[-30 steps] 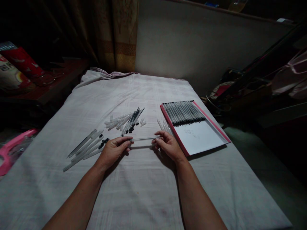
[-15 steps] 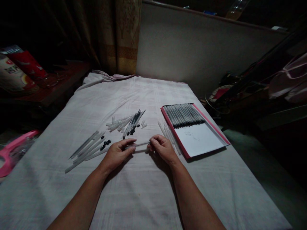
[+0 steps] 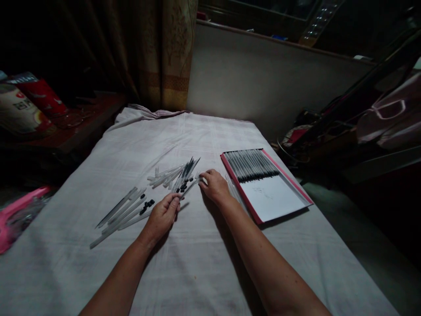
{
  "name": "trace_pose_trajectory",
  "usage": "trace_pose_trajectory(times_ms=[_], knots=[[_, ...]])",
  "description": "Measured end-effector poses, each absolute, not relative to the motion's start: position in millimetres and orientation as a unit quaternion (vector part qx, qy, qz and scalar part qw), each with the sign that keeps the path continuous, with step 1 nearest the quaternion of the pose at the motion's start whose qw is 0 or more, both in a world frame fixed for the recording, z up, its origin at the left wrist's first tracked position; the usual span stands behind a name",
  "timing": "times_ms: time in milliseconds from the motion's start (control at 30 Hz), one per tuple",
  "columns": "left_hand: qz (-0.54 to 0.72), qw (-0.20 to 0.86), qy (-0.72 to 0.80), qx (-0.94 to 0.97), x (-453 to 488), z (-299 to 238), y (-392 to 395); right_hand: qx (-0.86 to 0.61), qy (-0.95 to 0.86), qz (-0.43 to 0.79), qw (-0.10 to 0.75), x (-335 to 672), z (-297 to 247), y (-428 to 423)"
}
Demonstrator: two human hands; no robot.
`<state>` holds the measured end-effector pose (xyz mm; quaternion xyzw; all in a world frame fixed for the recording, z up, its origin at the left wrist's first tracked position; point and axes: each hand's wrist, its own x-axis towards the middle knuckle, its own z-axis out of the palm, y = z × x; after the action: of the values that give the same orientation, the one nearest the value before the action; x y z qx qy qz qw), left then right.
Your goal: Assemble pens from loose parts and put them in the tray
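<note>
I have one slim pen tube (image 3: 188, 189) in the left fingers (image 3: 173, 203), slanting away to the right over the middle of the white cloth (image 3: 197, 281); its far end comes close to the right fingers (image 3: 205, 176), though I cannot tell whether they touch. Toward the cloth's left edge I see long clear barrels (image 3: 115, 224) lying in a loose slanting fan, small black caps (image 3: 147, 206) clustered beside them. Nearer the middle, dark-tipped refills (image 3: 189, 169) bunch at the right of some clear tubes (image 3: 162, 176). Near the right edge, a shallow red-sided box (image 3: 242, 193) holds pens (image 3: 251, 164) side by side, black ends toward the near edge.
</note>
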<state>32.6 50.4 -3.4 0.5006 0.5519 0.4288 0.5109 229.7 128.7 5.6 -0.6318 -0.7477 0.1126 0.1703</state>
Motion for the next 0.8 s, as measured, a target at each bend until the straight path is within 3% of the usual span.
trace_pose_trajectory(times_ms=[133,367,533,800], knots=[[0.435,0.411,0.570,0.564,29,-1,53,-0.630,-0.747,0.126,0.170,228,5,127],[0.368,0.292,0.558,0.684,28,-1,47,-0.530,-0.562,0.445,0.454,247,-6,82],[0.299,0.214,0.546,0.753,28,-2,45,-0.530,-0.445,0.556,0.460,257,-1,56],[0.266,0.168,0.528,0.789,28,-4,44,-0.503,-0.492,0.527,0.476,256,-8,57]])
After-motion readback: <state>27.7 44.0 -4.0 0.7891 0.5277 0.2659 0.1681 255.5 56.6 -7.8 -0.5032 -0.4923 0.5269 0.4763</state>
